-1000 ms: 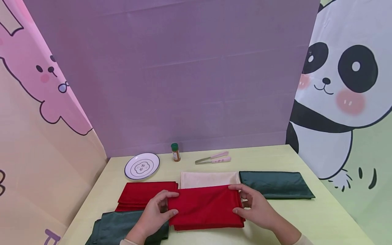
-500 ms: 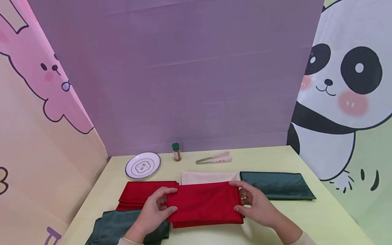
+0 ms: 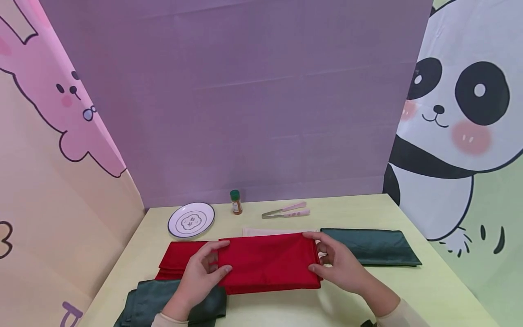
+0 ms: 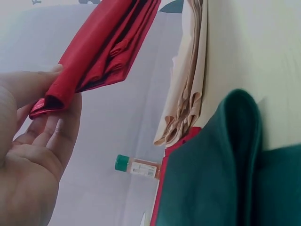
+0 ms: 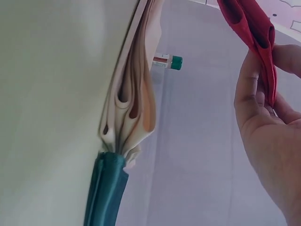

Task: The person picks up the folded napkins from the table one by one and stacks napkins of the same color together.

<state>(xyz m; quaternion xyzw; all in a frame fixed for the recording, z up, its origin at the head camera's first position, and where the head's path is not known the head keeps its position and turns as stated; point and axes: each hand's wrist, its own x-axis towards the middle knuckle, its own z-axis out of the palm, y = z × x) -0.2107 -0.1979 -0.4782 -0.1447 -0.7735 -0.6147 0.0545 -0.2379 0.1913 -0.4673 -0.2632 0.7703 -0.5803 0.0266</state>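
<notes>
A folded red cloth (image 3: 267, 263) hangs just above the table between my two hands. My left hand (image 3: 213, 260) pinches its left end, thumb on the near side and fingers behind. My right hand (image 3: 323, 256) pinches the right end the same way. In the left wrist view the red cloth (image 4: 103, 47) shows its layered folds above my palm (image 4: 33, 141). The right wrist view has the red cloth (image 5: 249, 23) clamped between thumb and fingers of my right hand (image 5: 268, 132). Behind it lies a folded cream cloth (image 3: 278, 231), mostly hidden.
On the yellow table (image 3: 429, 286) lie a second red cloth (image 3: 180, 259) at left, a green cloth (image 3: 369, 247) at right and another green cloth (image 3: 159, 302) at the near left. At the back stand a plate (image 3: 191, 220), a spice bottle (image 3: 235, 202) and tongs (image 3: 286, 211).
Both hands have lifted the red cloth off the table and carried it away from me, so it now covers most of the cream cloth.
</notes>
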